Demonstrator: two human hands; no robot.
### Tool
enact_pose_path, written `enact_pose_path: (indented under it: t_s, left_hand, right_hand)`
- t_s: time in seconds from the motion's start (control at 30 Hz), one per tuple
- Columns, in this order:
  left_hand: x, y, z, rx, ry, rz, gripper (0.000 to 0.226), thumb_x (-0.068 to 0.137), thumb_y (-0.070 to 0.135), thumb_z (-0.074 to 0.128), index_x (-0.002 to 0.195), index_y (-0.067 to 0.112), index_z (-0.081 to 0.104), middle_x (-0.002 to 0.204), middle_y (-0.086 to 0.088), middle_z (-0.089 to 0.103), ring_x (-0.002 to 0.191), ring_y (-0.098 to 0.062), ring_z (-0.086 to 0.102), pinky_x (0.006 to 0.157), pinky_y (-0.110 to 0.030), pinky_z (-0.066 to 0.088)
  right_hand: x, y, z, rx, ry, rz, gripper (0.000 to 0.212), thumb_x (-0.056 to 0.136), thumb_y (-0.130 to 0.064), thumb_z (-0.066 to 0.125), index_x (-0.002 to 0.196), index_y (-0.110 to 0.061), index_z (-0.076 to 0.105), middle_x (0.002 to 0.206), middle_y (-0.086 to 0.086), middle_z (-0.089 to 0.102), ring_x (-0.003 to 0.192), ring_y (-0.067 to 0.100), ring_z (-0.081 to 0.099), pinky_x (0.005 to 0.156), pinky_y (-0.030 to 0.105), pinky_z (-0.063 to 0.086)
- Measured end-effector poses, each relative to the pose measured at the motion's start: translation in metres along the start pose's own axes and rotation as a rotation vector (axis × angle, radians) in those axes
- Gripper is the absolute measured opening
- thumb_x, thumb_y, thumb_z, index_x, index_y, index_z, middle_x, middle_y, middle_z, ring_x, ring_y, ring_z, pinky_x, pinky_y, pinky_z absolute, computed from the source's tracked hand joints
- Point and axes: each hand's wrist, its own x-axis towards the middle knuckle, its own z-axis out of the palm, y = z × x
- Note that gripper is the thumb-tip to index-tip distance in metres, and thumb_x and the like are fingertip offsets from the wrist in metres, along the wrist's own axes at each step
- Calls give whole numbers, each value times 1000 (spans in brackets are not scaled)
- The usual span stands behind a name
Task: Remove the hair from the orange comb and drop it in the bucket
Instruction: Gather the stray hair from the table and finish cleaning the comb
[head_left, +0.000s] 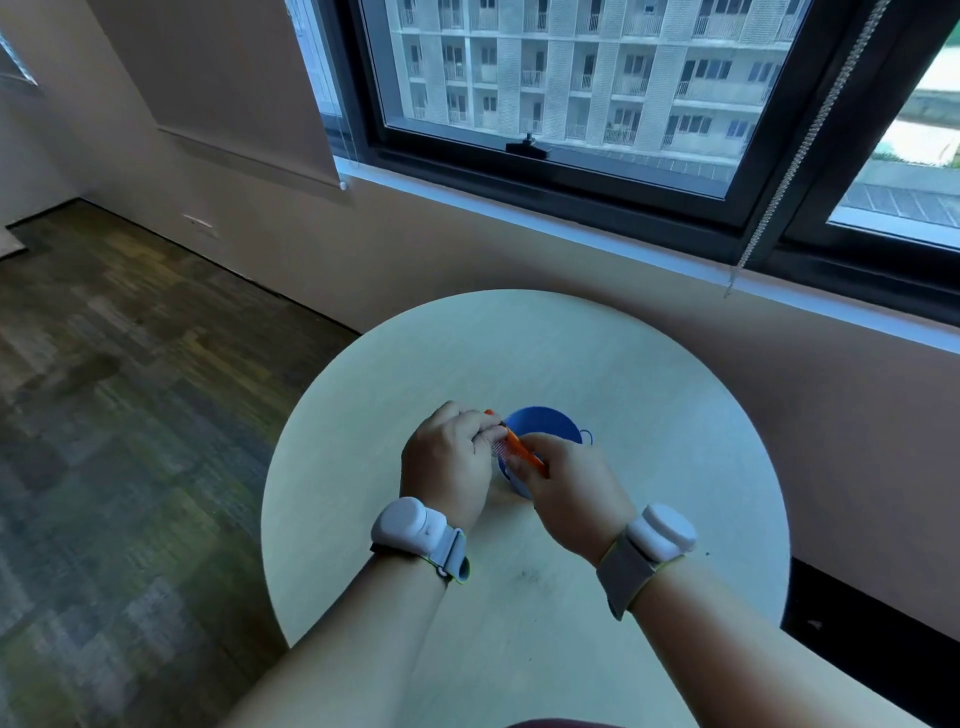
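An orange comb (521, 450) is held slantwise just above a small blue bucket (550, 423), between two hands. The right hand (569, 491) grips the comb's near end with curled fingers. The left hand (449, 457) has its fingertips drawn together at the comb's far end, seemingly pinching hair among the teeth, though that is too small to confirm. The bucket stands near the middle of a round pale table (649, 395). Each wrist wears a white band. A dark-framed window (571, 156) lies beyond.
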Motion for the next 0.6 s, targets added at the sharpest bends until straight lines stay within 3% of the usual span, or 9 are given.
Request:
enact_pose_path:
  t_s: [0.13, 0.27, 0.37, 0.43, 0.53, 0.6]
  left_hand:
    - [4, -4, 8, 77, -137, -50, 9, 86, 16, 69, 77, 13, 69, 83, -7, 64, 80, -31, 61, 71, -37, 48]
    - [9, -12, 12, -324, -437, -323, 13, 93, 15, 66, 80, 14, 70, 79, 1, 64, 78, -14, 56, 78, -31, 45]
    - [7, -16, 7, -504, -543, -430, 20, 96, 19, 63, 77, 21, 68, 75, 6, 61, 76, -11, 52, 78, -30, 42]
    - [6, -15, 7, -394, -567, -371, 21, 95, 31, 61, 75, 26, 64, 78, 9, 59, 82, -14, 55, 81, -32, 43]
    - [8, -5, 5, 15, -503, -133, 28, 90, 50, 61, 70, 33, 53, 76, 9, 48, 87, -14, 49, 83, -37, 39]
    - [11, 2, 0, -10, -436, -75, 37, 86, 52, 65, 62, 32, 46, 72, 8, 43, 81, -14, 45, 80, -37, 40]
  right_hand:
    - [-3, 2, 0, -127, 5, -14, 16, 98, -39, 49, 97, -29, 62, 76, -3, 64, 70, 25, 59, 61, 38, 49]
    - [-5, 4, -6, -238, 25, -15, 18, 99, -31, 49, 114, -31, 60, 90, 0, 68, 80, 25, 62, 58, 28, 34]
    - [-7, 4, -6, -279, 22, -21, 21, 99, -30, 48, 117, -32, 60, 94, 0, 68, 84, 25, 62, 60, 28, 36]
    - [-7, 6, -3, -277, 17, -2, 18, 99, -31, 50, 113, -32, 59, 92, 0, 68, 81, 26, 61, 60, 28, 37]
    - [-3, 14, 0, -147, 40, 60, 10, 96, -37, 55, 103, -33, 62, 80, -4, 66, 74, 23, 61, 58, 31, 42]
    - [-2, 15, 3, -59, 16, 94, 8, 95, -38, 58, 96, -33, 63, 69, -7, 61, 65, 17, 57, 55, 31, 41]
